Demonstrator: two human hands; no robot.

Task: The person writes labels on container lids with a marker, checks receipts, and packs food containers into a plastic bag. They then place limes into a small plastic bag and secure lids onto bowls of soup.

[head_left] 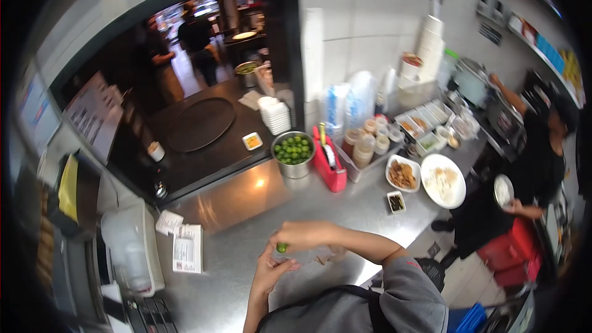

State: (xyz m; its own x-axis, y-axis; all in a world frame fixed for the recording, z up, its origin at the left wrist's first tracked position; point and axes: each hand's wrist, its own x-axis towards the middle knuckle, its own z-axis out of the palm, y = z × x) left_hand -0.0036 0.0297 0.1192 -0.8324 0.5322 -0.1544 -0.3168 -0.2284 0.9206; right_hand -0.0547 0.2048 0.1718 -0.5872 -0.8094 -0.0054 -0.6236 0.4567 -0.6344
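My right hand [301,235] reaches across in front of me, fingers curled around a small green lime [282,248]. Just below it, my left hand [272,269] pinches the edge of what looks like a clear plastic bag [303,255]. The two hands nearly meet over the steel counter [246,209]. Something pale brown shows beneath the right forearm, too blurred to name. Farther back on the counter stands a metal pot [293,171] filled with limes.
Right of the pot is a red tape dispenser [330,169], then sauce bottles [364,151], a dish of browned food [403,173] and a large white bowl [443,180]. White cards [187,248] lie at left. A co-worker [512,160] holds a bowl at right.
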